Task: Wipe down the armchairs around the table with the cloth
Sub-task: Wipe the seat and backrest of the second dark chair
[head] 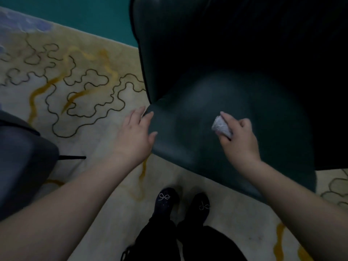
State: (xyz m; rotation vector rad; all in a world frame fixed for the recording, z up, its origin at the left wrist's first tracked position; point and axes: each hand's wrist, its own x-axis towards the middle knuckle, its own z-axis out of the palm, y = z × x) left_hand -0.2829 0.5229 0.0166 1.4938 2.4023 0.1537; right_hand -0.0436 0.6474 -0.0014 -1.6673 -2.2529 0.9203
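At the far left edge a second chair (24,157) shows only its dark grey rounded corner, with a thin black leg (72,157) sticking out from under it over the rug (79,59), a pale cream rug with looping dark outlines and mustard-yellow streaks. Beyond the rug, along the top, lies a strip of teal floor (84,16). Moving right, the left hand (134,135) reaches in on a bare forearm and rests flat on the left edge of the armchair (197,95), its fingers straight and slightly spread, fingertips touching the dark leather and holding nothing. The armchair fills the middle and right of the view, a big dark green-black leather piece with a rounded padded top and a piped seam down its left side; its right part fades into shadow too deep to make out. On that rounded top, well apart from the left hand, the right hand (239,136) grips the cloth (221,126), a small wad of white material bunched between curled fingers and thumb and pressed against the leather. Below, between the two forearms, a pair of black shoes (181,202) with beaded bows stands on the rug just beside the armchair's base, under dark trousers (188,242).
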